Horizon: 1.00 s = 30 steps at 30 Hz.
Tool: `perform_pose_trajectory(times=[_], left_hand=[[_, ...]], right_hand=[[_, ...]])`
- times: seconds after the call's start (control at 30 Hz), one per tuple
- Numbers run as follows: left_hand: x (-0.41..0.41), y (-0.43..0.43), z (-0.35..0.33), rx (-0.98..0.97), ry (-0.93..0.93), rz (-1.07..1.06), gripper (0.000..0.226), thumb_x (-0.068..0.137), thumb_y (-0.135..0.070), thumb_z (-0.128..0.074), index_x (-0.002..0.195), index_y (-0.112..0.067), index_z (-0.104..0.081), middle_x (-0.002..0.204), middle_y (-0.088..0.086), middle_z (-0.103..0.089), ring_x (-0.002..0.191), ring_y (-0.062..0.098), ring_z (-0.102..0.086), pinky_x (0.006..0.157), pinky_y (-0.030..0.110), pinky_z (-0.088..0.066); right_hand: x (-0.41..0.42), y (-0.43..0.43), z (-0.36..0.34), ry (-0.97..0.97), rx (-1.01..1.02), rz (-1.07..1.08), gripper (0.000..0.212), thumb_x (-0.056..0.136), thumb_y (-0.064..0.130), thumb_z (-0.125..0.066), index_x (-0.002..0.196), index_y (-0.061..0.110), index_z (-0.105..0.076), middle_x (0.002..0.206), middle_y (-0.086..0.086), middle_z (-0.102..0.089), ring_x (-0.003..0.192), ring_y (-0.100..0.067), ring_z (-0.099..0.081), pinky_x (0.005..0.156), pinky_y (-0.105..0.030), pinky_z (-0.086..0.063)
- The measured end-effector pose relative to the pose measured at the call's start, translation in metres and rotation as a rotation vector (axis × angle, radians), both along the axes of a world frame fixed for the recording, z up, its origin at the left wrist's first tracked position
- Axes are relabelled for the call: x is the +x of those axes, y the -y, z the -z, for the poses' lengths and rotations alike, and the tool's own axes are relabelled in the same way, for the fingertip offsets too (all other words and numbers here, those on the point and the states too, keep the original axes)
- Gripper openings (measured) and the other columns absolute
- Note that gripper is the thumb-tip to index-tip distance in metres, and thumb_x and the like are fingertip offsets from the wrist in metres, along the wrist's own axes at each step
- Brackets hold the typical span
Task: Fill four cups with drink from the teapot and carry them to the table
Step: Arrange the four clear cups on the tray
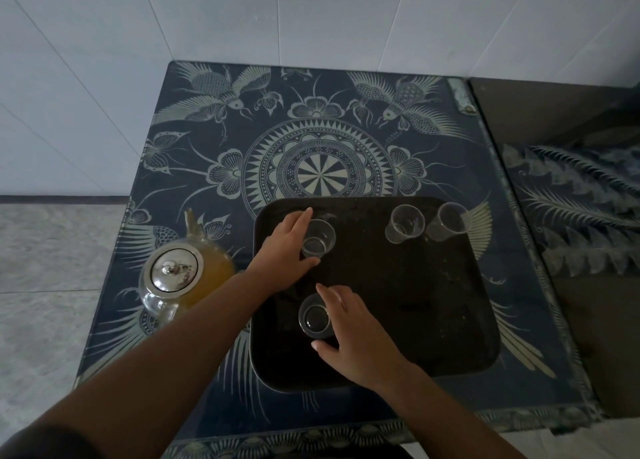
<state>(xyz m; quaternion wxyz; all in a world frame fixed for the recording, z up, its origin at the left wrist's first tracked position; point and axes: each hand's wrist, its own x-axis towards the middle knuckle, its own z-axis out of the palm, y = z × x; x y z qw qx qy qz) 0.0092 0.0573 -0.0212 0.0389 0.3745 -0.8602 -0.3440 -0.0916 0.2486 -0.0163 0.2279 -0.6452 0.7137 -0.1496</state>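
Clasping cups (318, 239) (313, 317): left grip (284, 251), right grip (351, 332)

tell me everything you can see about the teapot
The teapot is clear glass with a rounded body. It has a shiny metal lid with a small knob, a thin spout pointing away from the person and a glass handle on the near side. It holds a yellow-orange drink. It stands upright on the patterned table, left of the black tray and apart from it. No hand touches it.
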Motion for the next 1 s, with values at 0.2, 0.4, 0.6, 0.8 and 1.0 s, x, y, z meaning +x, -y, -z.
perform_pose_trajectory(times=[0.2,0.4,0.6,0.8,1.0], left_hand=[[-0.007,0.009,-0.021,-0.061,-0.021,-0.005,0.095,0.088,-0.032,-0.079,0.163,-0.014,-0.024,0.166,0.007,-0.030,0.153,0.028,-0.026,0.123,0.050,-0.031],[-0.029,-0.005,-0.031,-0.114,-0.057,0.030,0.078,0.090,-0.029,-0.078,0.156,-0.013,-0.041,0.157,0.007,-0.046,0.149,0.024,-0.033,0.121,0.036,-0.029],[-0.063,-0.025,-0.035,-0.138,-0.020,0.011,0.075,0.093,-0.032,-0.075,0.157,-0.017,-0.040,0.158,0.003,-0.046,0.149,0.019,-0.034,0.112,0.022,-0.018],[-0.109,-0.057,-0.035,-0.149,0.032,-0.003,0.075,0.094,-0.033,-0.074,0.158,-0.018,-0.039,0.160,0.004,-0.043,0.150,0.020,-0.034,0.115,0.025,-0.024],[-0.153,-0.081,-0.035,-0.190,0.065,-0.089,0.075,0.091,-0.035,-0.076,0.156,-0.019,-0.042,0.159,0.002,-0.042,0.146,0.022,-0.038,0.119,0.042,-0.035]], right_hand=[[-0.013,0.004,-0.014,0.029,-0.042,0.039,0.076,0.090,0.048,-0.060,0.152,0.024,-0.026,0.146,0.007,-0.033,0.131,-0.007,-0.039,0.102,-0.024,-0.046],[-0.049,0.009,-0.024,0.015,-0.064,0.084,0.061,0.092,0.047,-0.058,0.146,0.026,-0.037,0.139,0.009,-0.042,0.123,-0.005,-0.046,0.098,-0.021,-0.045],[-0.103,0.006,-0.021,0.028,-0.082,0.084,0.057,0.090,0.042,-0.062,0.141,0.025,-0.044,0.133,0.009,-0.047,0.120,-0.008,-0.050,0.099,-0.023,-0.045],[-0.169,-0.002,-0.022,0.027,-0.111,0.060,0.055,0.087,0.035,-0.069,0.137,0.024,-0.049,0.133,0.007,-0.050,0.121,-0.011,-0.051,0.099,-0.027,-0.046],[-0.236,-0.001,-0.028,0.002,-0.145,0.022,0.055,0.087,0.035,-0.069,0.136,0.021,-0.050,0.126,0.003,-0.053,0.112,-0.013,-0.054,0.091,-0.028,-0.049]])
